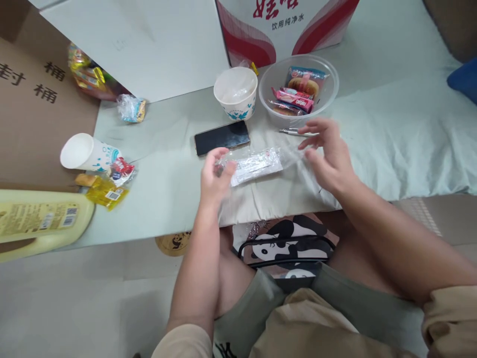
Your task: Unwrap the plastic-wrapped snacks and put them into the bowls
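Note:
A clear plastic packet (257, 166) with a white and silvery insert lies flat over the near part of the cloth-covered table. My left hand (216, 175) has its left end between thumb and fingers. At the packet's other end, a loose clear flap reaches toward my right hand (328, 156), whose thumb and fingers are apart and slightly blurred. A silver pen (292, 132) lies just beyond the right fingertips. Behind the packet rests a black phone (222, 138).
Wrapped snacks sit in a clear round bowl (266, 107) beside a paper cup (238, 110). At left are a tipped paper cup (99, 155), a yellow wrapper (108, 193) and a pale yellow jug (84, 214). Boxes, including a red-and-white carton (283, 37), line the back.

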### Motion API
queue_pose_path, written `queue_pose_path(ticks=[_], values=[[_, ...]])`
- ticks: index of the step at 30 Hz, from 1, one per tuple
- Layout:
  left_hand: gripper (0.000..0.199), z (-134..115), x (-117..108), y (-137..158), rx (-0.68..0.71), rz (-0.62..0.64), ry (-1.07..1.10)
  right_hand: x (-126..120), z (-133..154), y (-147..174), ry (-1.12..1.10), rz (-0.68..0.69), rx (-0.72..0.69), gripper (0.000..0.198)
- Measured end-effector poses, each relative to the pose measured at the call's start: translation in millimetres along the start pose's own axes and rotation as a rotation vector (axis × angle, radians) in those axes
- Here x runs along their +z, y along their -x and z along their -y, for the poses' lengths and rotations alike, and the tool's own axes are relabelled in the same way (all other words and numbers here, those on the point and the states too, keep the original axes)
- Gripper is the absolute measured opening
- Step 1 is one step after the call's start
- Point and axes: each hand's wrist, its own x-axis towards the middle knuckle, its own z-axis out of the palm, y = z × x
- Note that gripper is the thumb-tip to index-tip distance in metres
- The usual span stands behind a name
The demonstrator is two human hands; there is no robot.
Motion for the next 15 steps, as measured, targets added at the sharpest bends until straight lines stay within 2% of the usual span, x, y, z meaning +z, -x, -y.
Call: queue_pose_path(ticks=[2, 4, 7, 9, 10, 12, 14, 15], values=[[0.032, -0.7, 1.9, 1.9, -0.014, 0.055, -0.083, 3.6, -0.5, 0.7, 0.157, 0.145, -0.017, 0.054], [0.026, -1.7, 1.6, 1.7, -0.012, -0.007, -0.099, 5.4, -0.4, 0.6, 0.287, 0.23, -0.045, 0.04], [0.015, -7.9, -6.8, 0.4, 0.104, -0.141, 0.034, 0.6, 4.3, 0.2, 0.352, 0.194, -0.137, 0.012], [0.013, -15.4, -17.3, 1.9, 0.154, -0.185, 0.195, -6.6, 10.7, 0.8, 0.295, 0.206, -0.235, 0.012], [0.01, -19.4, -23.2, 3.6, 0.126, -0.172, 0.271, -10.3, 14.1, 1.6, 0.228, 0.276, -0.27, 0.013], [0.007, -25.7, -34.6, 8.1, -0.042, -0.057, 0.36, -16.1, 19.8, 3.9, 0.087, 0.531, -0.274, 0.019], [0.015, -27.5, -42.6, 12.0, -0.262, 0.106, 0.313, -17.8, 21.9, 6.5, 0.078, 0.769, -0.189, 0.027], [0.017, -26.5, -44.7, 13.0, -0.325, 0.149, 0.251, -17.0, 21.5, 7.7, 0.145, 0.815, -0.137, 0.03]])
